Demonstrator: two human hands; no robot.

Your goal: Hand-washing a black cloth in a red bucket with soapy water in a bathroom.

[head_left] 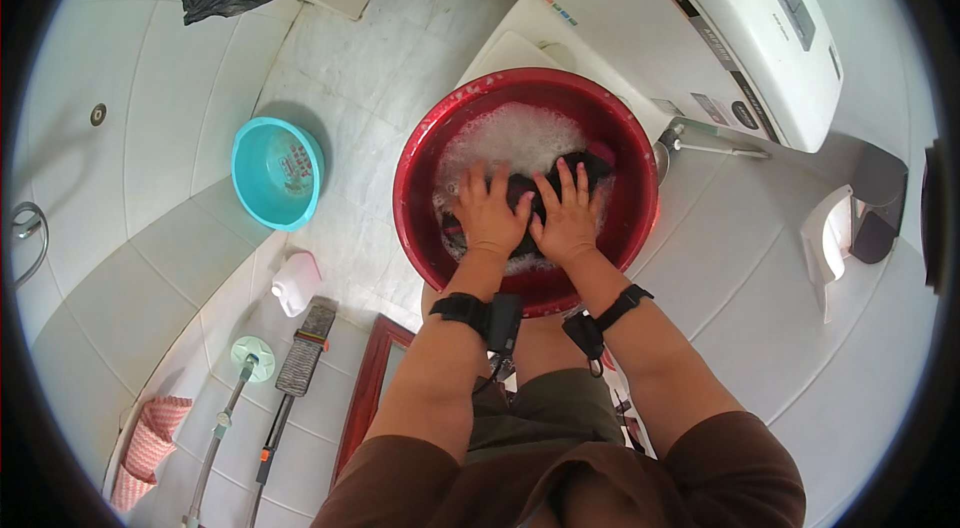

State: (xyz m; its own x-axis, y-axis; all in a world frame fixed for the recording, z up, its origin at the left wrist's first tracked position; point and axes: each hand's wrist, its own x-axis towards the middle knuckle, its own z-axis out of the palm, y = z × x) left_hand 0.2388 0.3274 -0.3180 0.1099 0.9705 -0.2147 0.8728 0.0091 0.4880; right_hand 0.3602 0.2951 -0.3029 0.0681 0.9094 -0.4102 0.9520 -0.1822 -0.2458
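Pressing on the cloth [518, 185] with both palms, we set our left hand [490, 215] and right hand [566, 218] side by side, fingers spread, neither clamped on anything. The cloth, dark with some red showing, lies under and between our hands, partly sunk in suds [515, 128], and reaches out beyond the right fingertips. The basin [414, 163] surrounds the grip on all sides; much of the foam lies just ahead of the fingers.

For good results, we judge the following sound: load both palms evenly, so that the bundle does not slide to one side; use short strokes, since soaked fabric likely slips; gather the loose end beyond the right hand under the palms; turn the bundle so that each face meets the suds. We should hold the wrist units [503, 321] clear of the liquid, as both sit near the rim behind the grip. The tub [244, 183], well left of our hands, and the washer [690, 28], ahead and right, need no contact.
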